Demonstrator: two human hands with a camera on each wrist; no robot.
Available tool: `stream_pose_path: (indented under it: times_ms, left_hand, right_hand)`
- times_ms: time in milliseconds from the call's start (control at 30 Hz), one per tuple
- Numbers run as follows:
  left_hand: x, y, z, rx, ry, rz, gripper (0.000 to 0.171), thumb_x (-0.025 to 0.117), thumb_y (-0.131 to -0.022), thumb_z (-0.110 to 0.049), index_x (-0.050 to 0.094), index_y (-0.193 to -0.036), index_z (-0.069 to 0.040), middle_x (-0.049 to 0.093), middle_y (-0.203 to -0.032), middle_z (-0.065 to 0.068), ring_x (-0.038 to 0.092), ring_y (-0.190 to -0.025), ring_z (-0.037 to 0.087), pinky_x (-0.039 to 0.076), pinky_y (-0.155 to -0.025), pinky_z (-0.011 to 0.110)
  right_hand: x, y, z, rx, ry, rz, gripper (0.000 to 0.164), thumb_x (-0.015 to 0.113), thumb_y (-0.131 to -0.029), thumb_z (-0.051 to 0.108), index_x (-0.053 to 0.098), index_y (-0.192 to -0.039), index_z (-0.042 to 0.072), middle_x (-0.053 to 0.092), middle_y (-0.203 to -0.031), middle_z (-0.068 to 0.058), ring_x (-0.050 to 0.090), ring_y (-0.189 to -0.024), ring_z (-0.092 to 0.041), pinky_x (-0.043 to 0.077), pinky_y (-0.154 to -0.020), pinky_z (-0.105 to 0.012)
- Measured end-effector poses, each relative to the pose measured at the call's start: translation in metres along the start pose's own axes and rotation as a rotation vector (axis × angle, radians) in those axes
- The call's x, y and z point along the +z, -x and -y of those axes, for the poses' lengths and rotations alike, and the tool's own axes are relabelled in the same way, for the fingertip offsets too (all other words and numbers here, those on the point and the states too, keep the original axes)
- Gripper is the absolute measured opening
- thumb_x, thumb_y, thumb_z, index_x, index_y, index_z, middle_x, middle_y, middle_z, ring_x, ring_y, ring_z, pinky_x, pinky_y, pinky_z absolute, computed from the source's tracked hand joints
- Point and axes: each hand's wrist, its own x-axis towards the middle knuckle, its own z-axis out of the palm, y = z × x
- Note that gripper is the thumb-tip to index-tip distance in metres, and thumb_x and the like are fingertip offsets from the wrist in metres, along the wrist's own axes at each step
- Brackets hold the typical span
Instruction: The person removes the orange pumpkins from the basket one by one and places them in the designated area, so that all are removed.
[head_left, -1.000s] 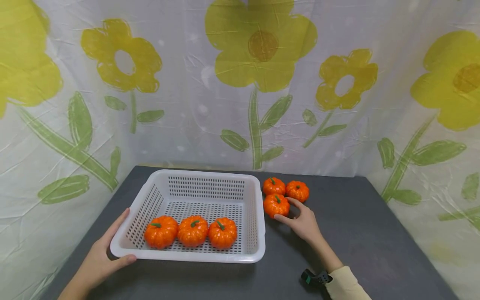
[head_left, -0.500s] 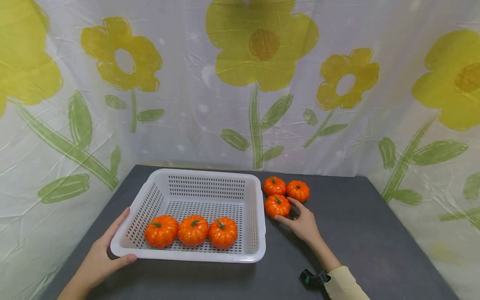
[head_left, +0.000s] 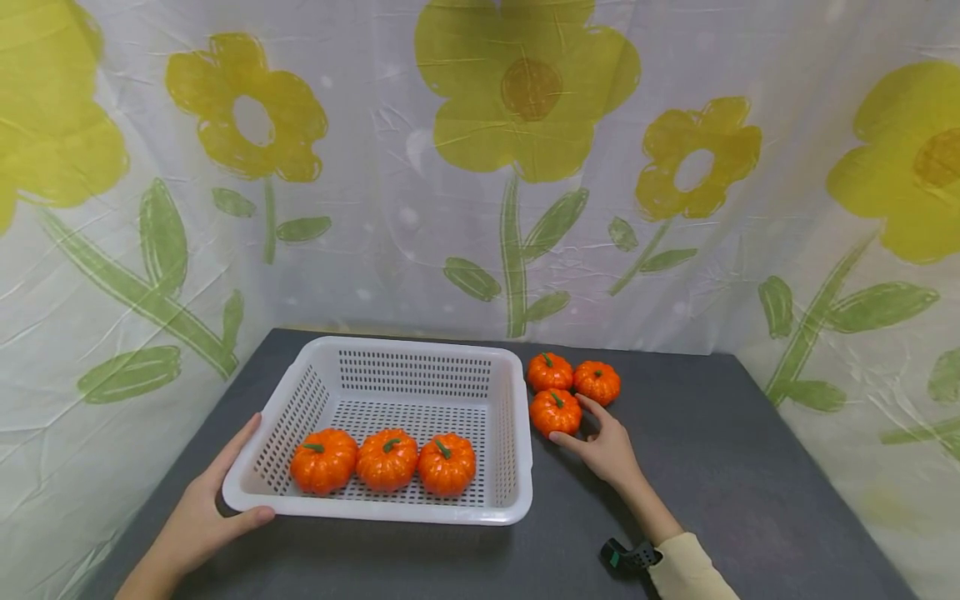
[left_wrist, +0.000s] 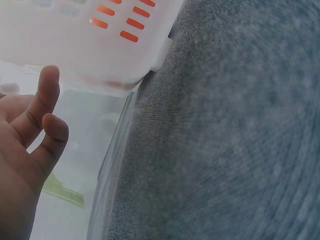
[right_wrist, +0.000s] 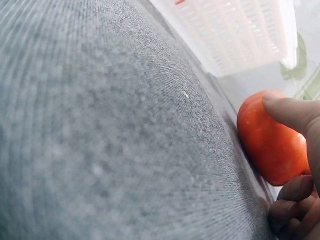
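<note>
A white plastic basket with slotted walls stands on the dark table, holding 3 small orange pumpkins with green stems. My left hand grips its near left corner, thumb at the front wall and fingers along the left side. In the left wrist view, two fingers stand bent just off the basket wall. Right of the basket, my right hand holds a pumpkin between thumb and fingers. The right wrist view shows the thumb on that orange pumpkin, which appears to rest on the table.
Behind the held pumpkin sit another pumpkin and a third pumpkin, close together. A flower-printed curtain encloses the back and sides of the dark table. A black wrist strap shows by the right sleeve.
Hands, basket and pumpkins keep their places relative to each other. Only a slight shift of the whole head view shows.
</note>
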Motion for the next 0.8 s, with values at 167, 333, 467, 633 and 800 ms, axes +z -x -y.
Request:
stream_pose_path:
  times_ms: [167,333,467,633,800]
  left_hand:
    - [0.0,0.0,0.001,-0.011,-0.009,0.002,0.115,0.089,-0.076,-0.01,0.026,-0.17,-0.026,0.03,-0.152,-0.044,0.041,-0.119,-0.018,0.027,-0.096,0.0]
    - [-0.001,0.0,0.001,-0.027,-0.023,0.007,0.115,0.089,-0.077,-0.012,0.025,-0.171,-0.028,0.028,-0.152,-0.045,0.041,-0.118,-0.018,0.027,-0.095,0.0]
    - [0.0,0.0,0.0,-0.022,-0.018,0.006,0.115,0.088,-0.077,-0.012,0.025,-0.17,-0.028,0.028,-0.153,-0.044,0.04,-0.12,-0.019,0.027,-0.096,0.0]
    - [0.0,0.0,0.0,-0.017,-0.005,0.006,0.115,0.088,-0.076,-0.011,0.025,-0.17,-0.027,0.029,-0.153,-0.043,0.04,-0.121,-0.019,0.026,-0.097,0.0]
    - [-0.001,0.0,0.0,-0.032,-0.005,0.013,0.115,0.088,-0.077,-0.011,0.024,-0.171,-0.029,0.028,-0.153,-0.044,0.04,-0.12,-0.018,0.026,-0.096,0.001]
  right_hand:
    - [-0.002,0.0,0.004,-0.023,-0.014,-0.02,0.086,0.091,-0.084,0.035,0.052,-0.155,0.006,0.057,-0.153,-0.018,0.054,-0.081,-0.019,0.045,-0.07,-0.027]
    - [-0.008,0.001,0.01,-0.037,-0.064,-0.045,0.083,0.092,-0.083,0.03,0.054,-0.153,0.006,0.059,-0.151,-0.015,0.028,-0.052,-0.007,0.04,-0.064,-0.025]
    - [-0.011,0.003,0.016,-0.049,-0.081,-0.065,0.082,0.092,-0.083,0.03,0.055,-0.152,0.006,0.061,-0.149,-0.014,0.027,-0.049,-0.003,0.04,-0.064,-0.023]
    - [-0.014,0.005,0.027,-0.055,-0.079,-0.086,0.083,0.092,-0.083,0.031,0.054,-0.154,0.009,0.063,-0.076,-0.007,0.024,-0.044,-0.005,0.033,-0.051,-0.023]
    - [-0.018,0.006,0.045,-0.105,-0.134,-0.092,0.082,0.092,-0.084,0.032,0.054,-0.155,0.017,0.074,-0.105,-0.013,0.024,-0.042,-0.005,0.029,-0.045,-0.024]
